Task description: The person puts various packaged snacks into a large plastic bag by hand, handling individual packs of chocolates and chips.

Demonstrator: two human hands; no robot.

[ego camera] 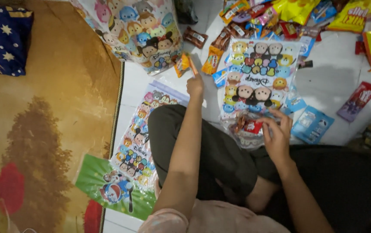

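Observation:
My left hand (195,84) reaches forward over my knee and holds a small orange snack packet (183,64) just above the white floor. My right hand (277,133) grips the open mouth of a clear cartoon-printed goodie bag (259,73) that lies flat in front of me. Small red and brown snack packets (248,126) show inside that bag's opening, next to my right fingers.
A filled cartoon-printed bag (140,30) stands at the far left of the floor. Empty printed bags (140,138) lie flat by my left knee, over a green one (107,190). Several loose snack packets (280,17) are scattered at the back and right. A brown patterned rug (51,129) lies at left.

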